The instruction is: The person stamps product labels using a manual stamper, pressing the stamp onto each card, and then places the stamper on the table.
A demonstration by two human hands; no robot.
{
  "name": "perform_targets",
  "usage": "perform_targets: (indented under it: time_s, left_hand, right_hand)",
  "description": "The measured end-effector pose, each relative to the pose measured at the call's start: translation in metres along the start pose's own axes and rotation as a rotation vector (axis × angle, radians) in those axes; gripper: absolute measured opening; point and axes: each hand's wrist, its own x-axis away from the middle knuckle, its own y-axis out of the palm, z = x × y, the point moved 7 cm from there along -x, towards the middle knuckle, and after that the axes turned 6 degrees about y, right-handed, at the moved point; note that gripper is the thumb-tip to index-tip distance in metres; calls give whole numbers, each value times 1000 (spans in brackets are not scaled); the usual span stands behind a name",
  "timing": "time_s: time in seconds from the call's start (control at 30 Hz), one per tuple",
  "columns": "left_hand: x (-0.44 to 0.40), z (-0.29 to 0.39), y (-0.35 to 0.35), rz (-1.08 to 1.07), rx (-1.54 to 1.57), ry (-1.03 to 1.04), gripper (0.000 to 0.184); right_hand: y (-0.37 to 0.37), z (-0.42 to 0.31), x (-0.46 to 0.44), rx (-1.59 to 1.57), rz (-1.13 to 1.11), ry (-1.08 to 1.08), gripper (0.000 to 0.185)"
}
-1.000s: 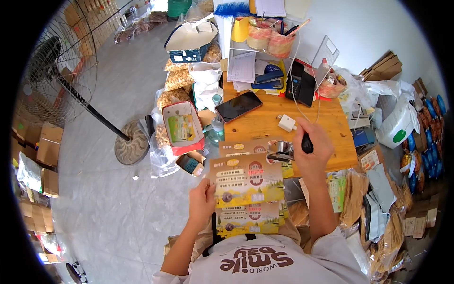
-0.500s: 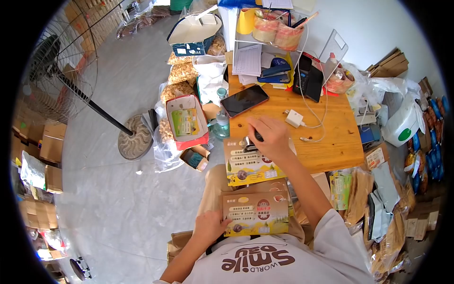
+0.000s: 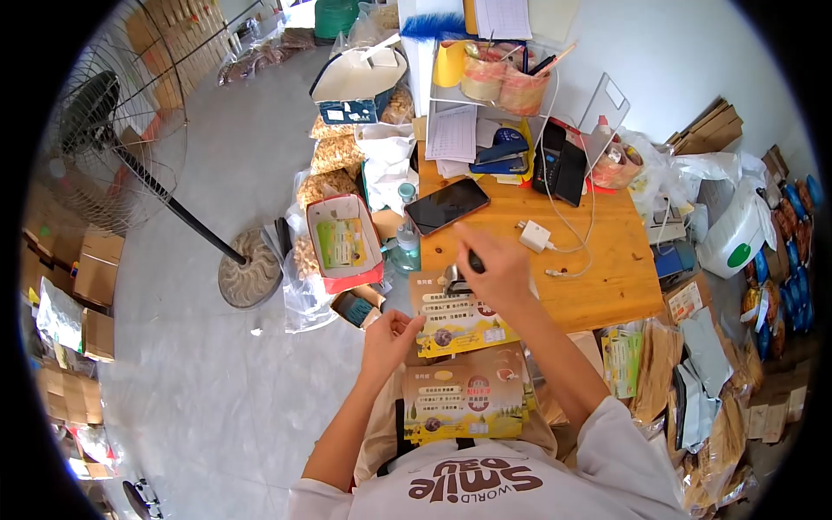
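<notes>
My right hand [image 3: 496, 267] is wrapped round the black handle of a small metal tool [image 3: 454, 281], which rests on the upper part of a printed card [image 3: 459, 325] at the table's front edge. At that card's left edge is my left hand [image 3: 392, 338], fingers bent and the tips at its border; whether they pinch it is unclear. More printed cards [image 3: 464, 400] lie on my lap, nearer my body. A phone [image 3: 448, 206] lies on the table just beyond my right hand.
On the wooden table [image 3: 607, 277] are a white charger [image 3: 535, 236] with cable and a black device [image 3: 560, 165]. Left of it stand a bottle [image 3: 405, 247] and a red-rimmed box [image 3: 344, 243]. A fan [image 3: 247, 267] stands on the floor at left.
Over the last second my right hand moved left with the tool, onto the card at the table edge. My left hand let go of the lap cards and moved up to that card's left edge.
</notes>
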Motion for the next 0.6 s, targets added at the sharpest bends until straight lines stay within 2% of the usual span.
perform_targets:
  time_s: [0.13,0.23,0.37,0.4,0.47,0.6]
  left_hand:
    - [-1,-10,6,8,-11,-35,30]
    - [-9,-18,7,3,-5,-11,27]
    - [-12,-17,11,-19,-2,28,20]
    - [-10,-15,12,-18,3,31,20]
    - [-4,8,6,35,-183,125,15]
    - [-5,-14,9,26,-126,143,8]
  right_hand:
    - [-72,-26,-26,60,158,56,31]
    - [-100,-35,-30,40,184,124,31]
    - [-109,-36,-11,175,147,16,33]
    - [-111,-31,-6,149,123,67,33]
    - [-115,-29,1,127,101,117,32]
    - [-121,-26,9,145,92,193,30]
